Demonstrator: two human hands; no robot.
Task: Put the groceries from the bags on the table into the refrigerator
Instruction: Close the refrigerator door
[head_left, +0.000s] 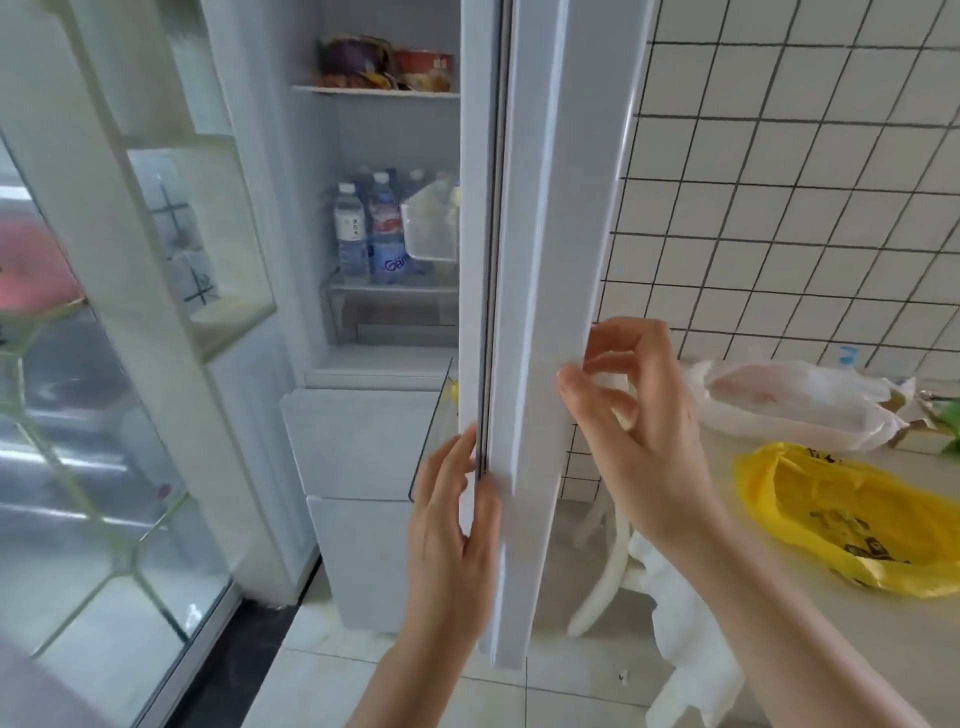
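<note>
White refrigerator door (540, 260), white-tiled wall (779, 182) with dark grout grid.
Right of the grip: a yellow bag (852, 519) with black print, a translucent white bag (789, 400); blue-labelled bottles (371, 234) left.
</note>
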